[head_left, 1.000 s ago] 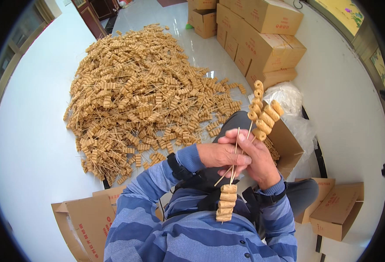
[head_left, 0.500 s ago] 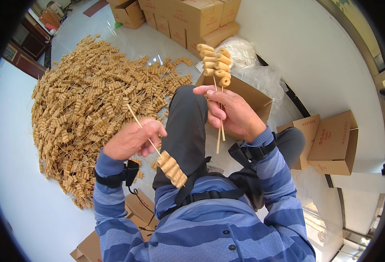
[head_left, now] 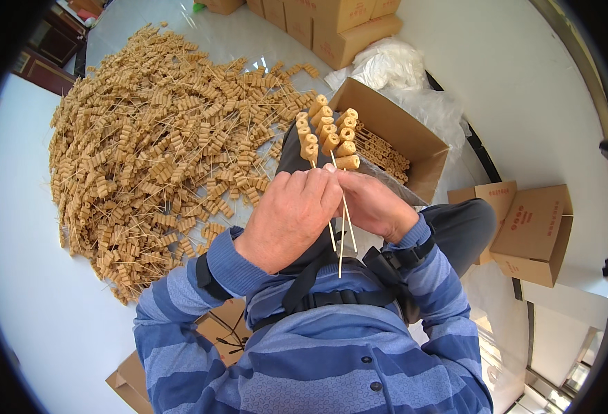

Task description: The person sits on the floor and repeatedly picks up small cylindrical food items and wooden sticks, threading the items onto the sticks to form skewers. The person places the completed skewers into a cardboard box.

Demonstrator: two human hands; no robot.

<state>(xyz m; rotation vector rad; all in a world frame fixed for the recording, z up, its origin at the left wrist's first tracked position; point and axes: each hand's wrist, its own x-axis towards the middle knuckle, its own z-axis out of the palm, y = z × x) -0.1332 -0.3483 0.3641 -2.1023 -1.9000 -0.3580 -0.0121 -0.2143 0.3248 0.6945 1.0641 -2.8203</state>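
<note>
Both hands are up in front of the chest, working one small bundle of thin bamboo skewers threaded with tan ring-shaped food pieces.

- Left hand: fingers curled over the sticks just below the loaded ends, closed on the bundle from the left and top. Exact finger contact is hidden behind the back of the hand.
- Right hand: wrapped round the same sticks from the right, fingertips meeting the left hand's. Closed on the bundle too.
- The bundle looks like three or four skewers, loaded ends fanned upward, bare stick ends poking down below the hands toward the blue striped sweater.

Progress, judging from how things lie:
- Large heap of loose loaded skewers is spread on the white floor to the left, well apart from the hands. That looks like the bulk of the stock, not yet gathered.
- Open brown cardboard box sits just beyond the hands, to the right, with a layer of loaded skewers lying lengthwise inside. It seems only partly filled; I can't see its depth.
- White plastic bag is crumpled behind the box.
- Closed brown cartons are stacked at the far wall, and more small cartons sit on the right. Contents not visible.

My read: early-to-mid stage, far more in the heap than in the box.
</note>
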